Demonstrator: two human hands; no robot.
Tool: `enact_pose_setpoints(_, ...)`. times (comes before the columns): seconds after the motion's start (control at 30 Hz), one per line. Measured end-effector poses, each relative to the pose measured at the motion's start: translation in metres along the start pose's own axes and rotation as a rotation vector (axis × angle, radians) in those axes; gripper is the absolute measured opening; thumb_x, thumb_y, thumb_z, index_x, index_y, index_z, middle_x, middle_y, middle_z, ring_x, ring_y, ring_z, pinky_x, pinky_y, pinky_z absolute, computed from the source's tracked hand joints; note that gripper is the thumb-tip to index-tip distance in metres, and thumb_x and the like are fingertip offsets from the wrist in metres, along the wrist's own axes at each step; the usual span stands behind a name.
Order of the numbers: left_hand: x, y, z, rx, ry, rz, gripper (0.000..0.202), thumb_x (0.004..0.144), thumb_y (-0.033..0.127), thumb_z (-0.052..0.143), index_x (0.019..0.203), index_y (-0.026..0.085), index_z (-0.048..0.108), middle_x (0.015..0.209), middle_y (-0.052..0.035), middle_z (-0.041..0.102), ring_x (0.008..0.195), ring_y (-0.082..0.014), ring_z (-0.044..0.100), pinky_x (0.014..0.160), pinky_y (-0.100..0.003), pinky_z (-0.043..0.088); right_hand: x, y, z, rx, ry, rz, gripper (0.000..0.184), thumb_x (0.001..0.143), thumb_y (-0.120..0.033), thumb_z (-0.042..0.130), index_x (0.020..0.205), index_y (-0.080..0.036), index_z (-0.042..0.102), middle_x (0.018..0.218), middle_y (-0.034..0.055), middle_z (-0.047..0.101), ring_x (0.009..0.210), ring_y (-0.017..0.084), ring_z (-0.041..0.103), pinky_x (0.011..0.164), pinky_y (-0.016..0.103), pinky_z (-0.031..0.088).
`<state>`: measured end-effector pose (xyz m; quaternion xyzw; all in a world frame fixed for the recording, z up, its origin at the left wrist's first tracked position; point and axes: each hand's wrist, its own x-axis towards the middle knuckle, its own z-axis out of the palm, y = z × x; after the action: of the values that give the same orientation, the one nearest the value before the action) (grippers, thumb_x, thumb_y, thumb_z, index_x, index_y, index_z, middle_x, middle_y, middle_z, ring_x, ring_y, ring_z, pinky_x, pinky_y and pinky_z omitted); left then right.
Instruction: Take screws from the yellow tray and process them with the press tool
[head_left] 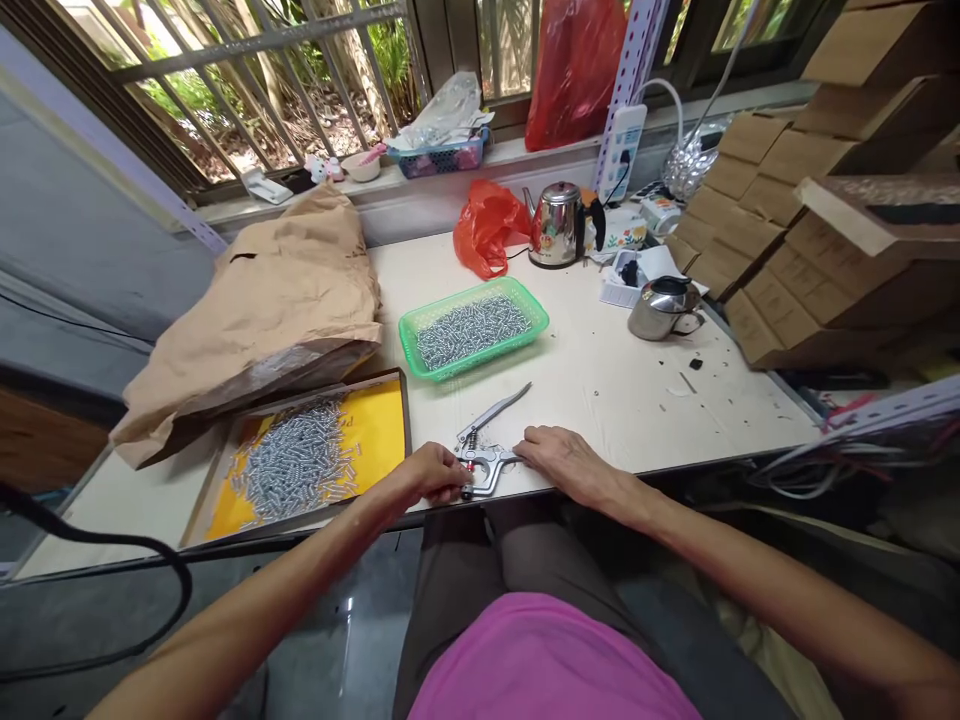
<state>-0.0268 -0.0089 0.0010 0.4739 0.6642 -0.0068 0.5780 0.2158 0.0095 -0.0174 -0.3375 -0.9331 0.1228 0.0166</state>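
At the table's front edge lie silver snap-fastener pliers point(493, 460), one handle angled up and away, a dark spring by the hinge and a small red part at the jaw. My right hand point(562, 462) curls over the fixed handle's end on the right. My left hand point(436, 472) is pinched closed at the jaw; whatever sits in its fingertips is too small to make out. Left of it, a shallow tray point(403, 415) with a yellow lining bears a heap of small silver metal pins point(296, 460). Behind the pliers stands a green plastic basket point(420, 372) of similar small metal pieces point(476, 328).
A big brown paper sack point(292, 270) leans at the left. Toward the back are a red plastic bag point(487, 225) and a steel kettle point(559, 225). A small steel pot point(662, 308) stands at the right, before stacked cardboard boxes point(795, 220). Scraps dot the tabletop.
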Motion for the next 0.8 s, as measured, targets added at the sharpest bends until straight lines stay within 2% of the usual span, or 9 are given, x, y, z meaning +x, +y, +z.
enact_pose_setpoints(0.1, -0.004, -0.003, 0.005, -0.078, 0.027, -0.035, 0.038, 0.061, 0.048, 0.071, 0.052, 0.015, 0.054, 0.040, 0.0046, 0.047, 0.036, -0.0055, 0.037, 0.040, -0.021, 0.024, 0.001, 0.007, -0.005, 0.035, 0.008, -0.034, 0.017, 0.093, -0.027, 0.053, 0.105, -0.020, 0.063, 0.106, 0.0085, 0.059, 0.095, 0.021, 0.055, 0.081, 0.032, 0.041)
enact_pose_setpoints(0.17, -0.006, -0.005, 0.008, -0.145, 0.055, -0.054, 0.037, 0.060, 0.047, 0.073, 0.055, 0.015, 0.055, 0.044, 0.0046, 0.050, 0.038, -0.0058, 0.040, 0.039, -0.020, 0.026, 0.006, 0.014, -0.011, 0.056, 0.030, -0.048, 0.043, 0.086, -0.039, 0.064, 0.123, -0.020, 0.057, 0.130, 0.0143, 0.050, 0.117, 0.028, 0.047, 0.093, 0.038, 0.039)
enact_pose_setpoints(0.23, -0.008, -0.005, 0.011, -0.193, 0.068, -0.060, 0.037, 0.059, 0.046, 0.075, 0.056, 0.015, 0.056, 0.046, 0.0045, 0.052, 0.038, -0.0056, 0.041, 0.039, -0.020, 0.028, 0.015, 0.023, -0.017, 0.055, 0.016, -0.045, 0.079, 0.075, -0.050, 0.072, 0.140, -0.017, 0.041, 0.149, 0.0197, 0.029, 0.135, 0.035, 0.028, 0.105, 0.047, 0.029)
enact_pose_setpoints(0.3, -0.009, -0.005, 0.013, -0.212, 0.081, -0.068, 0.039, 0.058, 0.046, 0.077, 0.055, 0.015, 0.056, 0.046, 0.0045, 0.052, 0.038, -0.0055, 0.041, 0.039, -0.020, 0.029, 0.027, 0.029, -0.023, 0.035, -0.075, -0.038, 0.101, 0.068, -0.057, 0.074, 0.146, -0.013, 0.030, 0.153, 0.0230, 0.017, 0.140, 0.039, 0.014, 0.109, 0.054, 0.019)
enact_pose_setpoints(0.37, -0.010, -0.004, 0.014, -0.222, 0.097, -0.080, 0.040, 0.057, 0.047, 0.078, 0.054, 0.014, 0.055, 0.044, 0.0044, 0.052, 0.038, -0.0056, 0.042, 0.039, -0.020, 0.029, 0.038, 0.033, -0.027, 0.011, -0.173, -0.039, 0.108, 0.064, -0.060, 0.075, 0.147, -0.010, 0.028, 0.152, 0.0250, 0.020, 0.140, 0.040, 0.014, 0.109, 0.058, 0.016)
enact_pose_setpoints(0.43, -0.011, -0.003, 0.015, -0.234, 0.106, -0.097, 0.041, 0.057, 0.048, 0.079, 0.054, 0.014, 0.056, 0.043, 0.0042, 0.051, 0.038, -0.0060, 0.042, 0.040, -0.020, 0.030, 0.045, 0.033, -0.030, -0.011, -0.205, -0.046, 0.106, 0.063, -0.060, 0.075, 0.145, -0.009, 0.031, 0.147, 0.0257, 0.029, 0.136, 0.041, 0.023, 0.108, 0.060, 0.017)
enact_pose_setpoints(0.57, -0.012, -0.004, 0.016, -0.263, 0.116, -0.117, 0.041, 0.057, 0.048, 0.079, 0.056, 0.015, 0.055, 0.042, 0.0045, 0.051, 0.036, -0.0059, 0.041, 0.040, -0.020, 0.030, 0.045, 0.029, -0.033, -0.036, -0.157, -0.048, 0.092, 0.066, -0.058, 0.074, 0.137, -0.009, 0.041, 0.132, 0.0218, 0.048, 0.122, 0.036, 0.041, 0.105, 0.059, 0.023)
enact_pose_setpoints(0.67, -0.010, -0.007, 0.018, -0.285, 0.118, -0.115, 0.039, 0.059, 0.047, 0.077, 0.058, 0.015, 0.054, 0.042, 0.0046, 0.051, 0.034, -0.0058, 0.041, 0.040, -0.020, 0.030, 0.040, 0.024, -0.034, -0.040, -0.145, -0.034, 0.080, 0.069, -0.056, 0.073, 0.130, -0.011, 0.047, 0.121, 0.0180, 0.055, 0.114, 0.033, 0.046, 0.101, 0.055, 0.028)
enact_pose_setpoints(0.8, -0.012, -0.013, 0.022, -0.296, 0.143, -0.101, 0.042, 0.062, 0.052, 0.075, 0.063, 0.015, 0.054, 0.047, 0.0043, 0.053, 0.037, -0.0069, 0.044, 0.042, -0.021, 0.033, 0.034, 0.018, -0.034, -0.048, -0.141, -0.036, 0.053, 0.076, -0.045, 0.073, 0.115, -0.014, 0.055, 0.110, 0.0130, 0.058, 0.107, 0.029, 0.049, 0.096, 0.045, 0.032)
